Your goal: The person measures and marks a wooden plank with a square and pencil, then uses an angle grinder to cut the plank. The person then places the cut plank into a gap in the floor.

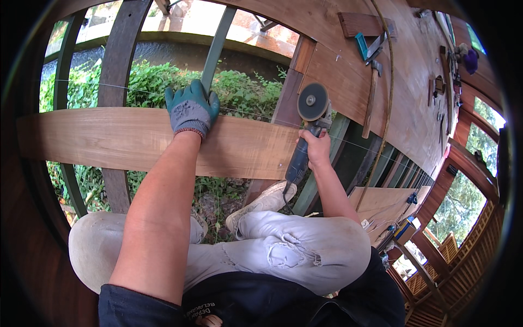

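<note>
My left hand (190,110), in a green and grey glove, grips the far edge of a long wooden plank (81,136) lying across dark beams and green slats, its fingers curled over that edge. My bare right hand (318,147) is closed round the body of a dark angle grinder (298,163) at the plank's right end. The grinder's round disc (313,101) points away from me, raised beside the plank, and its cord hangs down by my shoe (250,212). A thin taut string (117,87) crosses the open framework near the plank's far edge.
Board decking (408,92) at the right holds a hammer (373,92), a teal-handled tool (362,46) and several others. A long thin strip (388,125) lies across it. Gaps between the beams show greenery (245,87) below. More boards (381,207) and wooden railings (468,261) are at the lower right.
</note>
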`<action>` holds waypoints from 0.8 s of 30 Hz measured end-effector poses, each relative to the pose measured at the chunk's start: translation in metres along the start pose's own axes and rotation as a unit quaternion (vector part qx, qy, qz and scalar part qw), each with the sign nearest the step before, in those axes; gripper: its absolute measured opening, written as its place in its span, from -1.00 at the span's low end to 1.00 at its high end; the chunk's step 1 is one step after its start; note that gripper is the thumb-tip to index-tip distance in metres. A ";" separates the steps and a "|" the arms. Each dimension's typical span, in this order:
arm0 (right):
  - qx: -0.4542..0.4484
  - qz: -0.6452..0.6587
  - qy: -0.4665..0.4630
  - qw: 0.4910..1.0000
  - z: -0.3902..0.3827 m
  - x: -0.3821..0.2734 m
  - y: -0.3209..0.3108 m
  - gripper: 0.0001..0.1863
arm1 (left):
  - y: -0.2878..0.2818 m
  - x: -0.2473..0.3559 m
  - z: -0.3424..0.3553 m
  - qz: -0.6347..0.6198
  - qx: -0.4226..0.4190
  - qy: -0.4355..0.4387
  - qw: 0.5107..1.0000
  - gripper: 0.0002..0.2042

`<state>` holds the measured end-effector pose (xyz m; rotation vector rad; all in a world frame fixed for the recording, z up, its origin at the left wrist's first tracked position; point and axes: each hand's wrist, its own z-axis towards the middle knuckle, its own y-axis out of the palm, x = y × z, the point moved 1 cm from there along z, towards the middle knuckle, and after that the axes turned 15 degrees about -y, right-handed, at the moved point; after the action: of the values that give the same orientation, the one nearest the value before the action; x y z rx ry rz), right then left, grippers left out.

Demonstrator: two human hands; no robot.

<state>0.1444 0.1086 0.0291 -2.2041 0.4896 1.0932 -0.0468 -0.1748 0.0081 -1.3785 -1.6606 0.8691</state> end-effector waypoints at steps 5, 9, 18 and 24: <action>0.004 -0.007 0.004 1.000 0.000 -0.001 0.001 -0.66 | -0.001 0.000 0.000 -0.004 -0.003 0.003 1.000 -0.69; 0.007 -0.005 0.000 1.000 0.000 -0.002 0.001 -0.67 | -0.001 0.000 0.000 -0.007 -0.001 0.003 1.000 -0.69; 0.006 -0.012 0.005 1.000 0.001 -0.005 0.003 -0.68 | -0.001 0.000 0.000 0.004 0.003 0.009 1.000 -0.66; 0.007 -0.009 0.005 1.000 0.001 -0.007 0.004 -0.68 | -0.003 0.000 -0.001 0.002 -0.004 0.007 1.000 -0.66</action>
<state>0.1375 0.1065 0.0329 -2.1994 0.4795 1.0664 -0.0474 -0.1753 0.0107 -1.3912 -1.6541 0.8540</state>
